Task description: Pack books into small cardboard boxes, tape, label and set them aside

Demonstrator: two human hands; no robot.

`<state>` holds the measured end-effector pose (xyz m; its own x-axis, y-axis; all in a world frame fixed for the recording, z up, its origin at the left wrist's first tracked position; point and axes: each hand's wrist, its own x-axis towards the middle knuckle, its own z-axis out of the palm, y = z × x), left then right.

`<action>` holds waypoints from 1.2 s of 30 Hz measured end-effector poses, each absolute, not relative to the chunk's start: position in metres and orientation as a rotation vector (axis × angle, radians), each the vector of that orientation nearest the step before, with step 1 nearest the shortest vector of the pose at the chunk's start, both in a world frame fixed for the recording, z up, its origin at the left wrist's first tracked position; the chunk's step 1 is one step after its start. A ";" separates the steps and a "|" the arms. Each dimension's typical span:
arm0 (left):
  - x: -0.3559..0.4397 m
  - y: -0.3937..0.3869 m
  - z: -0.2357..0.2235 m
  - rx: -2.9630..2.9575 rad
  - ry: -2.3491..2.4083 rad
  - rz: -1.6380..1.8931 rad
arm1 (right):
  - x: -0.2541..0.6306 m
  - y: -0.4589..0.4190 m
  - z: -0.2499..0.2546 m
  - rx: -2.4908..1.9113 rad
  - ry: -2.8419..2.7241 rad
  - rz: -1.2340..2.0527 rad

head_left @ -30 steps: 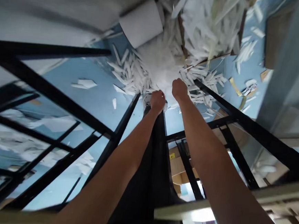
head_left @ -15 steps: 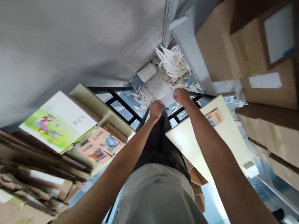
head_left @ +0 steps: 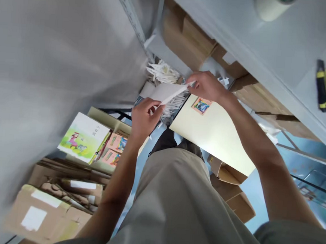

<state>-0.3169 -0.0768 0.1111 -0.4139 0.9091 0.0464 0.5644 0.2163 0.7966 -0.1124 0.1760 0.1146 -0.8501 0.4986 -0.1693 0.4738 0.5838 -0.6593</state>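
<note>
A white sheet of paper point(head_left: 169, 91) is stretched between my hands, its near edge bent up into a fold or strip. My left hand point(head_left: 145, 117) pinches the near left corner between thumb and fingers. At the right end, my right hand point(head_left: 207, 86) grips the other corner, fingers closed. Beneath and beyond the sheet lies a heap of white paper strips point(head_left: 164, 71), partly covered by it. To the right of the hands is a pale yellow table top point(head_left: 218, 130) with a small colourful picture card point(head_left: 202, 105) on it.
At left, a picture book point(head_left: 84, 138) and orange-pink boxes point(head_left: 112, 156) rest on a pale surface near flattened cardboard point(head_left: 56, 219). A grey shelf point(head_left: 287, 45) at upper right bears a yellow-black utility knife point(head_left: 325, 86). Below it sit cardboard boxes point(head_left: 183, 37). An open carton point(head_left: 230, 195) stands on the floor.
Both hands have come up from low by the paper strips, and the sheet is now lifted between them. The hands are further apart. The view has turned, bringing the grey shelf in.
</note>
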 end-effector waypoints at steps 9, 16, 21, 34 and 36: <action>-0.170 -0.054 0.289 1.895 1.675 1.600 | 0.071 0.155 0.306 -0.640 -2.448 1.075; 0.015 -0.050 0.267 1.987 1.355 1.239 | 0.271 0.139 0.272 -0.819 -2.348 1.044; 0.116 -0.048 0.182 2.013 1.313 0.902 | 0.375 0.105 0.173 -1.131 -2.012 1.175; 0.223 -0.046 0.040 1.904 1.196 0.200 | 0.428 -0.011 -0.036 -1.852 -1.399 1.237; 0.206 -0.044 0.021 1.862 1.228 0.214 | 0.428 -0.015 -0.060 -2.030 -1.350 1.227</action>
